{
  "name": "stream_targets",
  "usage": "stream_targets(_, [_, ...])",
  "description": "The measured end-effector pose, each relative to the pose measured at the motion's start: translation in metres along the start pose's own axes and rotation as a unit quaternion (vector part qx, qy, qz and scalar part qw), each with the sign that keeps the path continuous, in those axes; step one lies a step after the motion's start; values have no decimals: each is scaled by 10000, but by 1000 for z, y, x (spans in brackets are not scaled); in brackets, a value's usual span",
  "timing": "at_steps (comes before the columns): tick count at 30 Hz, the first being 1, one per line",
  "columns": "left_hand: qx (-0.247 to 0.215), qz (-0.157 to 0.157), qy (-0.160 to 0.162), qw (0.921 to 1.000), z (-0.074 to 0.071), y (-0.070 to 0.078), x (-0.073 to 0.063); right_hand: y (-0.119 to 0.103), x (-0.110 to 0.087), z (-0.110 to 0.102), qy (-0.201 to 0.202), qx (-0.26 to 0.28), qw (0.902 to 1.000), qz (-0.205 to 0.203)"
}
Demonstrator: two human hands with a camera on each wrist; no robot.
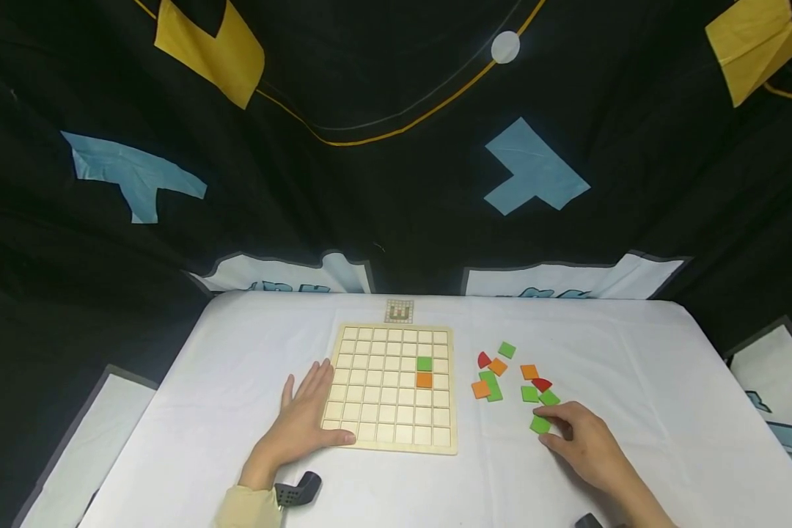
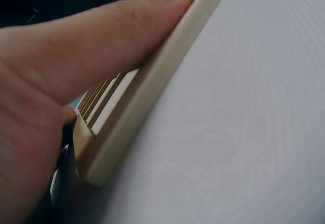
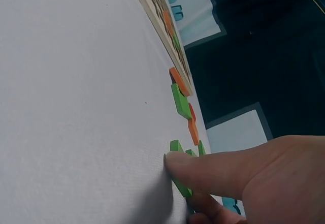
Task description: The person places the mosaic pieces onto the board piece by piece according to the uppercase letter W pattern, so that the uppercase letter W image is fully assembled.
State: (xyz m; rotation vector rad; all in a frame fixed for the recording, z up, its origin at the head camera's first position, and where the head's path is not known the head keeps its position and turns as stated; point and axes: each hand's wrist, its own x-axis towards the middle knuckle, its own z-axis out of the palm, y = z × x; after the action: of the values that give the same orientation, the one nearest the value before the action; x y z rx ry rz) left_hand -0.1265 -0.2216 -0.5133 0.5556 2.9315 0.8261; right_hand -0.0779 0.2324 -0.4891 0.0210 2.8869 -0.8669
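A wooden grid board (image 1: 396,446) lies on the white table. One green tile (image 1: 424,364) sits in a cell directly above an orange tile (image 1: 424,380). My left hand (image 1: 300,425) rests along the board's left edge with fingers spread, its thumb across the near-left corner; the left wrist view shows that thumb on the rim (image 2: 147,102). To the right of the board, my right hand (image 1: 587,444) pinches a green square tile (image 1: 540,424) between thumb and forefinger. In the right wrist view the thumb covers part of this tile (image 3: 182,188).
Loose tiles lie between the board and my right hand: several green squares (image 1: 529,394), orange squares (image 1: 480,389) and two red rounded wedges (image 1: 542,384). Some overlap. A small patterned square (image 1: 399,311) lies beyond the board, and a dark curtain (image 1: 383,220) hangs behind the table.
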Motion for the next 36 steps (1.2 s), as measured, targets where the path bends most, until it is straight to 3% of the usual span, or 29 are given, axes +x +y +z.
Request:
stream_targets(9, [-15, -46, 2, 10000, 0, 0, 1, 0, -1, -3, 35, -56, 9994, 334])
stream_targets(36, [-29, -24, 27, 10000, 1, -1, 0, -6, 0, -6, 116, 94, 9992, 381])
